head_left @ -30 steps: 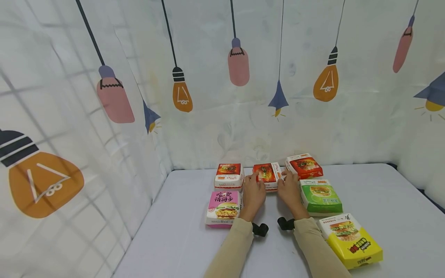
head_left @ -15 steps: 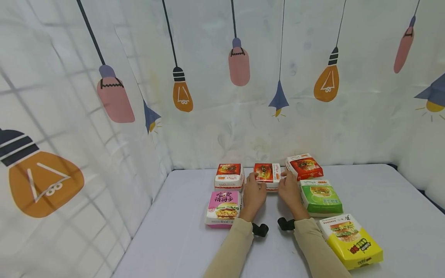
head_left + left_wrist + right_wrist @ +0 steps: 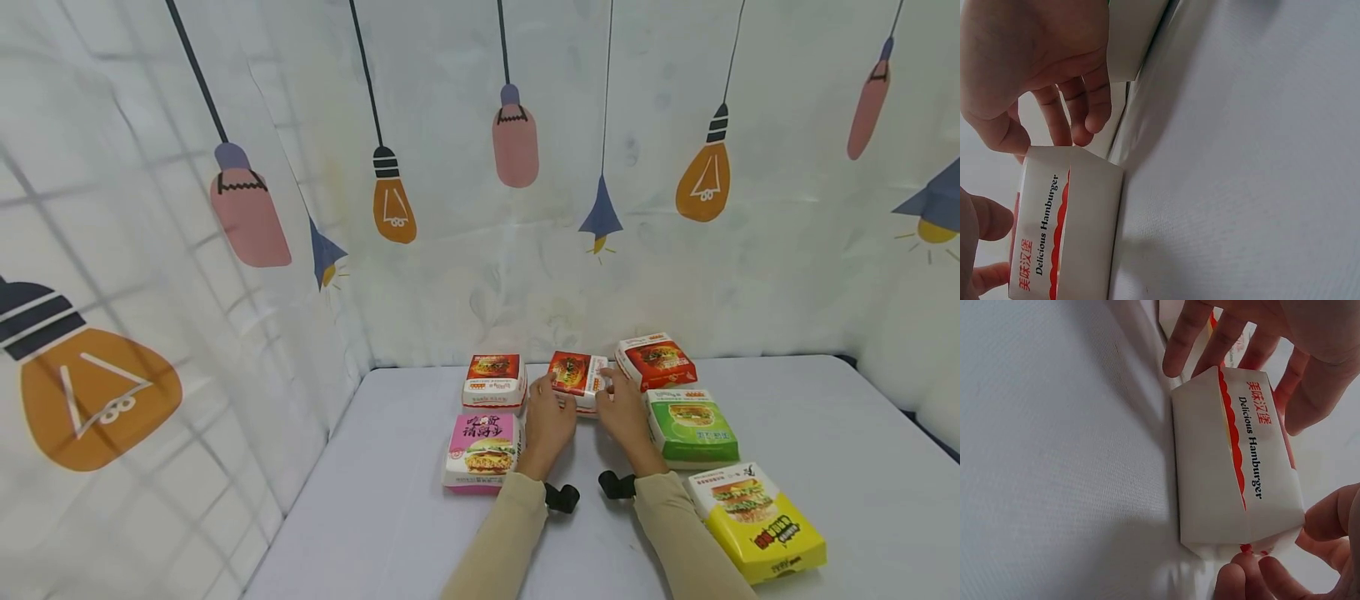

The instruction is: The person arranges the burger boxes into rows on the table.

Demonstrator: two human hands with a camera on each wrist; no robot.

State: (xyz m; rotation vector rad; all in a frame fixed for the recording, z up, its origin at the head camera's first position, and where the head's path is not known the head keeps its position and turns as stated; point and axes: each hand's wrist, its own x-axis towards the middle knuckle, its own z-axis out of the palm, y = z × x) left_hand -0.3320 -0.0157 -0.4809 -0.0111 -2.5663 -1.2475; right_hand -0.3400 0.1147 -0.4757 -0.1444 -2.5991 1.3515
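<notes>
A red-and-white hamburger box (image 3: pixel 577 373) stands at the back of the table between my two hands, its white front lettered "Delicious Hamburger". My left hand (image 3: pixel 550 425) holds its left end, and several fingers of that hand (image 3: pixel 1219 347) lie along the end wall in the right wrist view. At the opposite end, my right hand (image 3: pixel 622 417) grips the box, its thumb (image 3: pixel 1329 515) against a front corner in the right wrist view. The left wrist view shows the right-hand fingers (image 3: pixel 1054 115) bent at the box's right end. The underside of the box is hidden.
Left of the hands sit another red-and-white box (image 3: pixel 493 385) and a pink box (image 3: pixel 480 454). On the right are a red box (image 3: pixel 658 362), a green box (image 3: pixel 693 427) and a yellow box (image 3: pixel 765 525). A patterned curtain (image 3: pixel 465 283) hangs behind the white table (image 3: pixel 360 508).
The hamburger box has shifted slightly right and its angle has changed a little between both hands. The hands stay almost in place; the other boxes have not moved.
</notes>
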